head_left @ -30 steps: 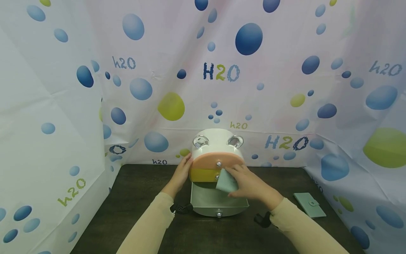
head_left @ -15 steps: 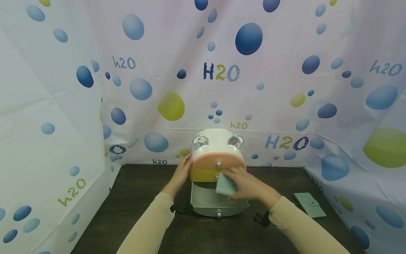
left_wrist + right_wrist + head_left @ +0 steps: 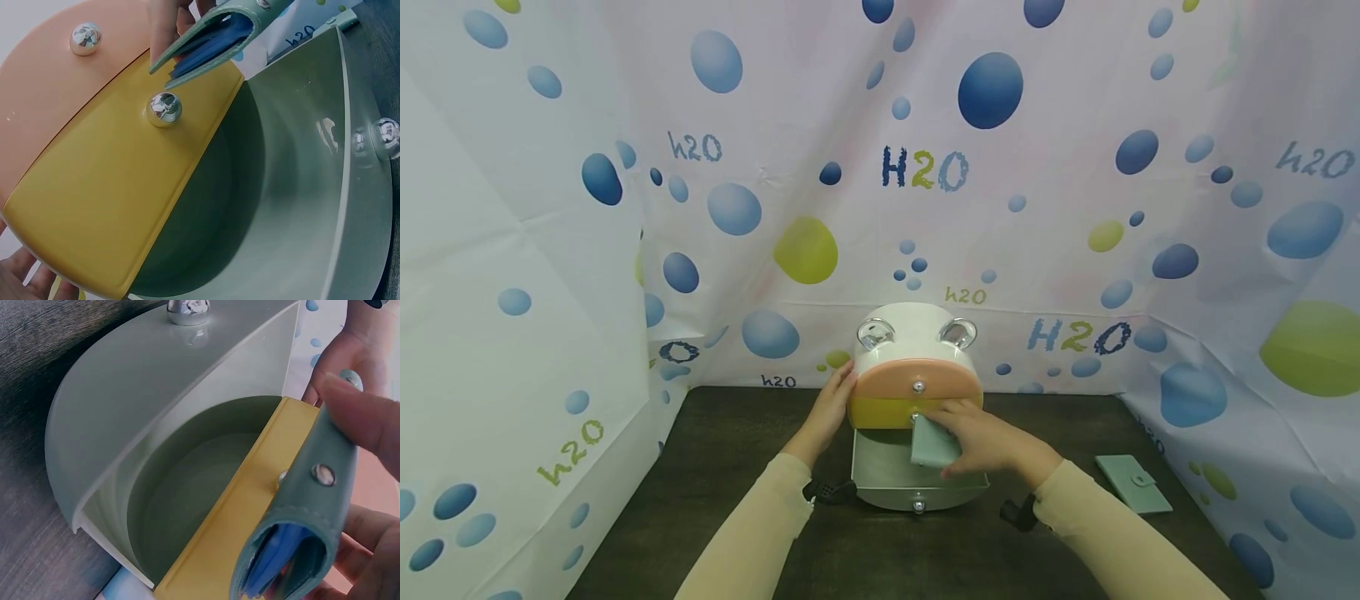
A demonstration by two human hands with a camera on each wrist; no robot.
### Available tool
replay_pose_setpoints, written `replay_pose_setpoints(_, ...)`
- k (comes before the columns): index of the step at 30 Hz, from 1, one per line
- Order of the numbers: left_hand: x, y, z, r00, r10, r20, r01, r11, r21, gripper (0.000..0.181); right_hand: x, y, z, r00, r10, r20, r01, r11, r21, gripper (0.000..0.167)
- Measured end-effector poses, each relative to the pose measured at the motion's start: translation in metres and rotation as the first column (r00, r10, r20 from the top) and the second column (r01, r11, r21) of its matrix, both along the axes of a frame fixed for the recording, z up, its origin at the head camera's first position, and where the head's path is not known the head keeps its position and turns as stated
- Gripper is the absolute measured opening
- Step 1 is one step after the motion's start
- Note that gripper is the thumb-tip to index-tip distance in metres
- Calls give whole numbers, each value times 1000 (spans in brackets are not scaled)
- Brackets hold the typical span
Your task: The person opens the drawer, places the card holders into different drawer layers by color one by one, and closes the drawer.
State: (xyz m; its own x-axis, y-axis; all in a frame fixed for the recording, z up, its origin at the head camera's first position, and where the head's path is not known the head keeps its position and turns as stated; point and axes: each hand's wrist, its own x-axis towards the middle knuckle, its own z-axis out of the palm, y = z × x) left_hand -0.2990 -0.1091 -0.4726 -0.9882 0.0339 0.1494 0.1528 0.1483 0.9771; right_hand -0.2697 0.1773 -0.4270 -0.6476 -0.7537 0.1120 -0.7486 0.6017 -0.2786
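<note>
My right hand (image 3: 992, 437) pinches a small green card wallet (image 3: 935, 442) between thumb and fingers. It is held above the pulled-out bottom drawer (image 3: 880, 467), in front of the yellow middle drawer (image 3: 880, 412). In the right wrist view the wallet shows a metal snap and blue inserts (image 3: 273, 556) inside its end. The drawer is pale green with a silver knob, and the part of its inside that shows is bare. My left hand (image 3: 829, 410) rests along the left side of the white drawer cabinet (image 3: 916, 333), its fingers partly hidden behind it.
A flat green case (image 3: 1127, 479) with a snap strap lies on the dark table (image 3: 737, 500) at the right. The peach top drawer (image 3: 887, 379) is closed. Two rounded silver ears (image 3: 875, 335) stick out above it. A patterned curtain (image 3: 880, 233) hangs behind the table.
My right hand has lowered the wallet slightly towards the bottom drawer, and the wallet has turned a little more upright. The left hand stays on the cabinet's side.
</note>
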Motion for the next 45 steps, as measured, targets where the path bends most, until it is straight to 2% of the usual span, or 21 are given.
replay_pose_setpoints(10, 1, 1, 2, 1000, 7, 11, -7, 1000, -5, 61, -4, 1, -6, 999, -20, 38, 18, 999, 45, 93)
replay_pose_setpoints(17, -1, 0, 1, 1000, 6, 10, -6, 1000, 0, 62, -4, -2, -8, 1000, 17, -23, -17, 999, 36, 93)
replay_pose_setpoints(21, 0, 0, 1, 1000, 8, 14, -8, 1000, -6, 62, -4, -4, -8, 998, 40, -43, -39, 999, 28, 91)
replay_pose_setpoints(27, 0, 0, 1, 1000, 4, 13, -4, 1000, -9, 62, -5, -4, -6, 998, 53, -29, -53, 999, 12, 87)
replay_pose_setpoints(35, 0, 0, 2, 1000, 5, 18, -5, 1000, -12, 62, -6, 0, -7, 999, 43, -10, -43, 999, 9, 86)
replay_pose_setpoints(45, -3, -1, -1, 1000, -7, 8, 7, 1000, -9, 57, 1, 4, -1, 999, 33, -19, -32, 999, 31, 86)
